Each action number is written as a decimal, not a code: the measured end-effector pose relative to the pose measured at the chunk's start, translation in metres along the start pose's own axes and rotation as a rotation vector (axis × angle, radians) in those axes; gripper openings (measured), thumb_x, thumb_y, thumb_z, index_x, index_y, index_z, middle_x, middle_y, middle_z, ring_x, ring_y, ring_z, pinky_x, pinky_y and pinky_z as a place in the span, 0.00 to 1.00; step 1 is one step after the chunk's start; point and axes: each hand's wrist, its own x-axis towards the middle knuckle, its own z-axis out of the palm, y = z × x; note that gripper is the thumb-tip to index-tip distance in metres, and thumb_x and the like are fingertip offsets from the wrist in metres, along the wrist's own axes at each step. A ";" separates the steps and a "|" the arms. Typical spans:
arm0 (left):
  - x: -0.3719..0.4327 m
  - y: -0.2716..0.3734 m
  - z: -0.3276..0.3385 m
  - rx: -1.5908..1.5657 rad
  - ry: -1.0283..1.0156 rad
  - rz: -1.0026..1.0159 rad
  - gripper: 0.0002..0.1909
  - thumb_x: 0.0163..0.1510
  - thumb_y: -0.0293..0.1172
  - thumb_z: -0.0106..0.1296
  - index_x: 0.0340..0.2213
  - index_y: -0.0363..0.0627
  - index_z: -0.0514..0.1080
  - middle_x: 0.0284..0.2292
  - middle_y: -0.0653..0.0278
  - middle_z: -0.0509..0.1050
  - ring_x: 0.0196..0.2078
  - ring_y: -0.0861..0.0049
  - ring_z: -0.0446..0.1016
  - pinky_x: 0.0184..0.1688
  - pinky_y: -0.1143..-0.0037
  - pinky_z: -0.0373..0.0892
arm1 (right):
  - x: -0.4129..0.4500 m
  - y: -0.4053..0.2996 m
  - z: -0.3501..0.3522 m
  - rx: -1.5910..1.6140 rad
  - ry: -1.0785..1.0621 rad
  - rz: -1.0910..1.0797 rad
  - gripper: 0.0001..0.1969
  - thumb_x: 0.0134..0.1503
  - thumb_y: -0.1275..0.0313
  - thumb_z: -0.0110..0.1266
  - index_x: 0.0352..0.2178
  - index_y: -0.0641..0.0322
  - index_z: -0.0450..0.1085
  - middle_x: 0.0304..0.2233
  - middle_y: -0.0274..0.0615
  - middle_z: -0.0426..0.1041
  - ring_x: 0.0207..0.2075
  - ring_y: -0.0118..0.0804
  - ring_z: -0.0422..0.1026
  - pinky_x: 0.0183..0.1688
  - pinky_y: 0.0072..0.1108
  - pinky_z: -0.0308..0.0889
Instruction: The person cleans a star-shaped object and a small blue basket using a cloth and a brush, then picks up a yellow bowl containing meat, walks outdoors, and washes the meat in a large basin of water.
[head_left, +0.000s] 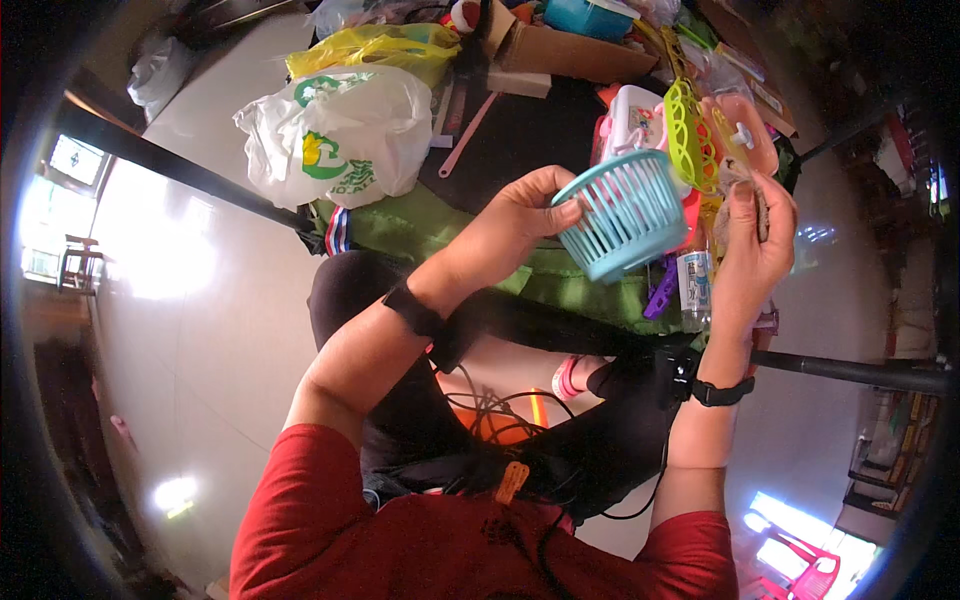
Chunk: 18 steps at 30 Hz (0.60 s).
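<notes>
A light-blue slatted plastic basket (634, 214) is tilted on its side in the air, its rim pinched between the thumb and fingers of my left hand (529, 206). To the right of it, my right hand (761, 240) holds a crumpled grey-brown cloth (730, 180), partly hidden by the fingers. Behind the basket are a white-and-pink plastic toy case (632, 116) and a yellow-green openwork plastic basket (684, 139). Below the cloth lies a clear plastic bottle (694, 281) with a printed label, beside a purple plastic piece (660, 289).
A white plastic bag (337, 135) and a yellow bag (375, 49) sit at the left of the green-and-black fabric surface (416, 225). At the back stands an open cardboard box (570, 56). A pink stick (469, 135) lies mid-surface. Black cables (495, 412) coil between my legs.
</notes>
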 end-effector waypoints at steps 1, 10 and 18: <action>0.001 -0.003 0.000 -0.277 -0.019 -0.032 0.07 0.57 0.31 0.54 0.35 0.44 0.71 0.35 0.71 0.74 0.40 0.82 0.71 0.48 0.77 0.64 | 0.001 0.003 -0.001 0.066 -0.010 0.117 0.10 0.60 0.72 0.54 0.40 0.67 0.71 0.42 0.36 0.71 0.43 0.27 0.68 0.47 0.20 0.64; -0.005 -0.008 -0.003 -0.231 -0.042 -0.104 0.09 0.57 0.34 0.54 0.38 0.45 0.73 0.35 0.70 0.75 0.39 0.82 0.72 0.45 0.79 0.67 | 0.002 -0.007 -0.001 0.091 -0.169 0.012 0.07 0.58 0.73 0.55 0.35 0.68 0.71 0.37 0.41 0.71 0.40 0.35 0.70 0.46 0.24 0.64; -0.004 -0.005 0.003 0.123 0.023 0.026 0.09 0.59 0.35 0.52 0.37 0.44 0.72 0.35 0.74 0.72 0.40 0.87 0.67 0.47 0.81 0.63 | -0.004 -0.025 0.005 -0.158 -0.252 -0.204 0.06 0.53 0.73 0.59 0.32 0.63 0.72 0.35 0.40 0.70 0.39 0.44 0.68 0.45 0.31 0.63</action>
